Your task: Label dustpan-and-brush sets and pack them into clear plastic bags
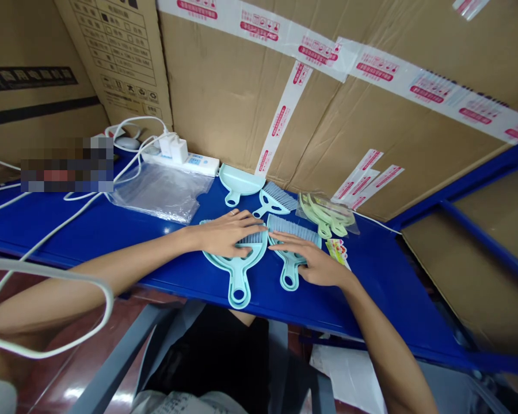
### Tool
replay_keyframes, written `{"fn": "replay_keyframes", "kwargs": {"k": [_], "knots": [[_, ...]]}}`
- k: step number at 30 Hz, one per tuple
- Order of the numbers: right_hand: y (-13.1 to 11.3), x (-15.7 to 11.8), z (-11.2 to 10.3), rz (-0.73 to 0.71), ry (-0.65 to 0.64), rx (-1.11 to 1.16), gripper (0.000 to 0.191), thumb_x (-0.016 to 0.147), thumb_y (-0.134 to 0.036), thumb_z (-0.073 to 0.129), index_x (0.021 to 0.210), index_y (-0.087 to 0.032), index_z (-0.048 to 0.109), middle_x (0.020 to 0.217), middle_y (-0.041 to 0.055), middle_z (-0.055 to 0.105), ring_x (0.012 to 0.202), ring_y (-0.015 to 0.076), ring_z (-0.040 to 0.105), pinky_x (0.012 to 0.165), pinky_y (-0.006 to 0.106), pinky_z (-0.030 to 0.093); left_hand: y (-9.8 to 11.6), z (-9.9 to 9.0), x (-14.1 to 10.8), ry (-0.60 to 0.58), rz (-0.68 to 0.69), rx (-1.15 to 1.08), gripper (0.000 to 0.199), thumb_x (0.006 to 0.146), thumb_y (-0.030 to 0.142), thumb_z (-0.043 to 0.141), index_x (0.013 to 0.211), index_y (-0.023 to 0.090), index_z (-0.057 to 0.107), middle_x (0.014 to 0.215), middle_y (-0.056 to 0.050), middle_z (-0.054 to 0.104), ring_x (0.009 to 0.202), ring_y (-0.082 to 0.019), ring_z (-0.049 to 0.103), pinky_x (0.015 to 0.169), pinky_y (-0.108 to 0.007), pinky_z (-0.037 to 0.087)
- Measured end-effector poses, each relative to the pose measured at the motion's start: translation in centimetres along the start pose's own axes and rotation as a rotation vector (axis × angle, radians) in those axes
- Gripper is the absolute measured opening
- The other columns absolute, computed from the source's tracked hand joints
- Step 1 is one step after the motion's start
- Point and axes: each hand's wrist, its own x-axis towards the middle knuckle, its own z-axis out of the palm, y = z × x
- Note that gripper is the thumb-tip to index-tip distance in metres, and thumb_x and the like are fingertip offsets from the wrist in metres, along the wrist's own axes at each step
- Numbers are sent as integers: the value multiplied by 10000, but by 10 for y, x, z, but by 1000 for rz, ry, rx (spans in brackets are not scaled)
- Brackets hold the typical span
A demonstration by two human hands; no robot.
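Observation:
Two light-blue dustpan and brush sets lie side by side on the blue table, handles toward the front edge. My left hand (227,233) rests with spread fingers on the left dustpan set (238,276), over its grey bristles. My right hand (308,256) lies open across the right dustpan set (289,269), its thumb beside the handle. Behind them are a separate light-blue dustpan (242,183) and a small brush (278,198) with grey bristles. Green pans in a clear bag (328,213) lie to the right, near a colourful card (338,252).
Clear plastic bags (159,192) lie on the blue table (373,287) at the left. Behind them is a white power strip (198,164) with plugs. A white cable (47,241) loops across the left side. Cardboard (224,86) walls the back.

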Motion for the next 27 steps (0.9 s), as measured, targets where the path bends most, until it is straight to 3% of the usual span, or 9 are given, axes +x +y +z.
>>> {"fn": "replay_keyframes", "kwargs": {"k": [27], "knots": [[-4, 1, -1, 8, 0, 10, 1056, 568, 74, 459, 1537, -319, 609, 1718, 37, 436, 1619, 267, 368, 1313, 562, 327, 0, 0, 0, 29, 9, -1, 675, 998, 366, 576, 1628, 183, 417, 1601, -181, 524, 1410, -373, 479, 1160, -574, 398]]}}
